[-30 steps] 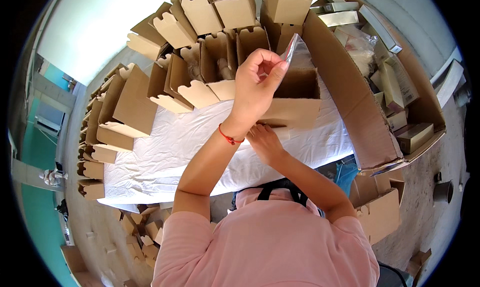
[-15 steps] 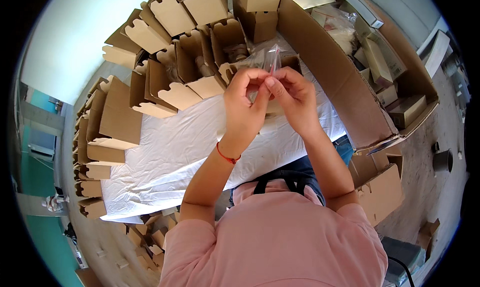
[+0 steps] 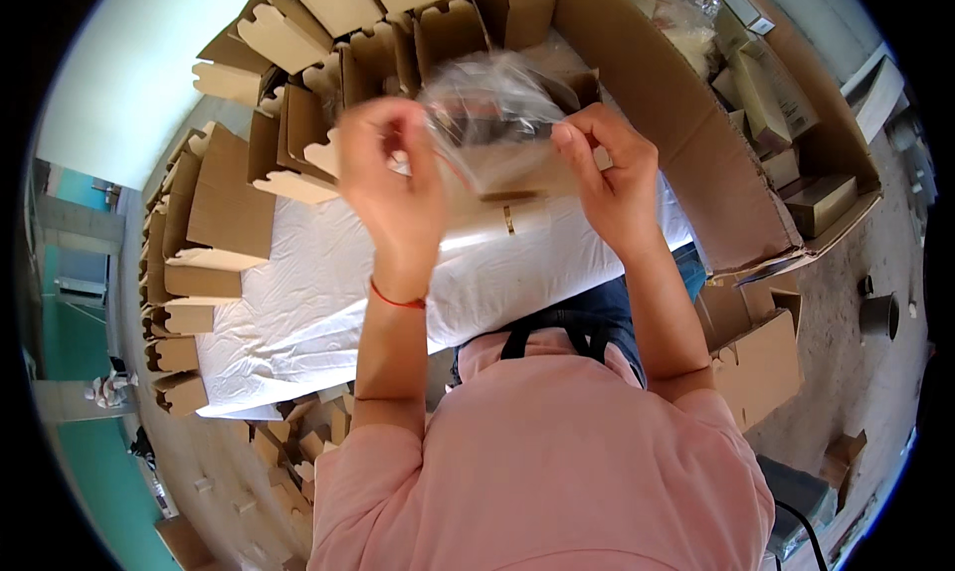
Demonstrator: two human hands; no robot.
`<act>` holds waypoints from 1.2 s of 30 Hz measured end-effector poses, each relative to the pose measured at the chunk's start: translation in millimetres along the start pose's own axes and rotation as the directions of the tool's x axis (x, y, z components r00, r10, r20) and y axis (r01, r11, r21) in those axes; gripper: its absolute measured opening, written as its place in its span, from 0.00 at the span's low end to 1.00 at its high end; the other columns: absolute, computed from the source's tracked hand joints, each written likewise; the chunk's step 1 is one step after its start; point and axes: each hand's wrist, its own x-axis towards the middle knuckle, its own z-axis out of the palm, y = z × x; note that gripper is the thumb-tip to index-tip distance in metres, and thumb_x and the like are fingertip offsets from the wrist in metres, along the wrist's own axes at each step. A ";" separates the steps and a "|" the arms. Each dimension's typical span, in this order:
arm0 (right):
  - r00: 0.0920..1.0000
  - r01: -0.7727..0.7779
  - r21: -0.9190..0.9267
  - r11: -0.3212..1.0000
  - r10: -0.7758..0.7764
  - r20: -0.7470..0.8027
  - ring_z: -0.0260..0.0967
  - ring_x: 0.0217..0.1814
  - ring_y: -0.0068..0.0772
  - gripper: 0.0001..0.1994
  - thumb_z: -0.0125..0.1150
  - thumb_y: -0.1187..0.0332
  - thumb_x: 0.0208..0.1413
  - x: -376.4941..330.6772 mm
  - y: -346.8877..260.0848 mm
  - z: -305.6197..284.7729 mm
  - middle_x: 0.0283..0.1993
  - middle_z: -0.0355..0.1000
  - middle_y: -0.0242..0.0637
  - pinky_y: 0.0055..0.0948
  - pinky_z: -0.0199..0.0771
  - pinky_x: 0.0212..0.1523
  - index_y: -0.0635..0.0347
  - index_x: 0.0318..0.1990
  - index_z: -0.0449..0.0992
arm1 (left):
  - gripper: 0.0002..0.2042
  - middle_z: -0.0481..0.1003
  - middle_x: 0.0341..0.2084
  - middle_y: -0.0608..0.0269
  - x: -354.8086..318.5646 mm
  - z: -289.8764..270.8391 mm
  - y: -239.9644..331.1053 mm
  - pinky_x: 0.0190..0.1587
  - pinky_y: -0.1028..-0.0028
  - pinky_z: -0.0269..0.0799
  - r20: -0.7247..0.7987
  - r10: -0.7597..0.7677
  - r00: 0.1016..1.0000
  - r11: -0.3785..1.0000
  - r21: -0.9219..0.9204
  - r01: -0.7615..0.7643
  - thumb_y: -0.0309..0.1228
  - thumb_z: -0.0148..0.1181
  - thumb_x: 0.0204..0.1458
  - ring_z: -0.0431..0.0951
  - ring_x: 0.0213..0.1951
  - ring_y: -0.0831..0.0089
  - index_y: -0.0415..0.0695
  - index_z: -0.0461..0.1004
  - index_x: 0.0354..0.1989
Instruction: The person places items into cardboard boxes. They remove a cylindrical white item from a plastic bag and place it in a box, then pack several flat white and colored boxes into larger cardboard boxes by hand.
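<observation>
A clear plastic zip bag [image 3: 502, 98] is stretched between my hands above the near side of the table, with a reddish line along its lower left edge. My left hand [image 3: 390, 178], smeared by motion, has its fingers curled at the bag's left end. The right corner is pinched between thumb and forefinger of my right hand [image 3: 612, 168]. Under the bag lies a flat tan cardboard piece or box [image 3: 507, 178] with a dark slot, partly blurred through the plastic. Open brown cardboard boxes [image 3: 373, 59] stand just beyond my hands.
White cloth [image 3: 308, 312] covers the table. More open boxes [image 3: 234, 208] line its left side. A large carton [image 3: 686, 163] at the right holds small boxes and plastic bags. Cardboard pieces [image 3: 288, 452] lie on the floor, and a dark bucket [image 3: 877, 316] stands far right.
My hands were together, pinching the narrow bunched bag. They have moved apart, the left one farther, and the bag is now spread wide between them.
</observation>
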 end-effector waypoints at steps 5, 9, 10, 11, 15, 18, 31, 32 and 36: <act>0.908 -0.020 -0.105 0.994 0.062 0.415 0.68 0.32 0.36 0.10 0.62 0.71 0.49 -61.4 40.8 20.3 0.33 0.71 0.40 0.30 0.68 0.33 0.63 0.38 0.72 | 0.04 0.73 0.26 0.62 38.6 -64.1 -9.6 0.20 0.85 0.67 -0.280 0.136 0.950 0.991 0.037 -0.131 0.18 0.54 0.54 0.72 0.21 0.81 0.38 0.67 0.36; 0.860 0.220 -0.477 0.851 0.062 0.506 0.68 0.45 0.44 0.21 0.63 0.69 0.46 -102.5 86.9 40.8 0.45 0.70 0.42 0.38 0.69 0.44 0.59 0.49 0.68 | 0.02 0.74 0.26 0.62 33.9 -110.9 -5.2 0.19 0.84 0.67 -0.287 0.117 0.951 0.958 0.285 -0.032 0.19 0.55 0.53 0.72 0.21 0.82 0.37 0.69 0.34; 0.842 0.221 -0.525 0.822 0.111 0.528 0.67 0.47 0.46 0.24 0.64 0.69 0.44 -105.8 97.3 39.5 0.47 0.69 0.43 0.39 0.69 0.46 0.58 0.51 0.67 | 0.02 0.74 0.27 0.62 25.4 -113.2 -3.3 0.19 0.84 0.68 -0.229 0.086 0.970 0.925 0.379 0.008 0.19 0.55 0.52 0.72 0.21 0.82 0.37 0.70 0.33; 0.812 0.163 -0.501 0.850 0.173 0.557 0.68 0.48 0.43 0.24 0.64 0.70 0.44 -104.6 97.1 36.6 0.47 0.69 0.42 0.37 0.69 0.46 0.59 0.51 0.67 | 0.01 0.74 0.27 0.62 17.3 -114.9 -4.0 0.19 0.84 0.68 -0.182 0.047 0.982 0.879 0.475 0.046 0.19 0.55 0.52 0.72 0.22 0.82 0.37 0.71 0.32; 0.782 -0.216 -0.211 0.953 0.298 0.546 0.69 0.47 0.32 0.24 0.66 0.73 0.43 -95.9 70.0 12.5 0.47 0.71 0.41 0.27 0.68 0.48 0.62 0.51 0.69 | 0.04 0.72 0.26 0.62 -13.6 -101.0 -20.4 0.22 0.79 0.70 0.022 -0.104 0.994 0.829 0.554 0.074 0.18 0.57 0.47 0.74 0.22 0.76 0.40 0.72 0.30; 0.798 -0.483 0.201 0.852 0.334 0.501 0.70 0.43 0.28 0.24 0.67 0.74 0.42 -74.9 30.9 -4.7 0.43 0.72 0.42 0.23 0.67 0.46 0.63 0.51 0.71 | 0.06 0.72 0.27 0.60 -28.4 -87.7 -29.3 0.24 0.78 0.70 0.127 -0.176 0.976 0.882 0.461 0.100 0.16 0.55 0.45 0.74 0.24 0.74 0.39 0.72 0.31; 0.860 -0.078 -0.264 0.961 0.199 0.469 0.72 0.37 0.42 0.26 0.67 0.74 0.40 -33.8 -28.0 -0.8 0.38 0.72 0.45 0.29 0.71 0.39 0.63 0.52 0.70 | 0.06 0.71 0.25 0.60 -23.4 -68.1 -14.5 0.26 0.77 0.70 0.139 -0.220 0.965 0.933 0.320 0.167 0.16 0.55 0.45 0.73 0.23 0.73 0.39 0.69 0.29; 0.867 -0.022 -0.311 0.950 0.173 0.468 0.72 0.37 0.45 0.27 0.67 0.73 0.40 -32.3 -28.9 1.8 0.37 0.71 0.45 0.30 0.71 0.38 0.63 0.53 0.69 | 0.06 0.71 0.24 0.60 -24.0 -65.4 -8.6 0.26 0.76 0.70 0.183 -0.215 0.959 0.940 0.304 0.152 0.16 0.56 0.44 0.73 0.22 0.72 0.39 0.69 0.29; 0.906 0.036 -0.244 0.969 0.071 0.418 0.71 0.37 0.49 0.32 0.67 0.71 0.40 -33.7 -27.5 23.5 0.38 0.72 0.47 0.36 0.72 0.37 0.59 0.57 0.64 | 0.06 0.69 0.24 0.59 -34.0 -47.5 27.6 0.25 0.74 0.69 0.339 -0.229 0.912 0.956 0.253 0.146 0.17 0.57 0.43 0.73 0.21 0.69 0.40 0.68 0.28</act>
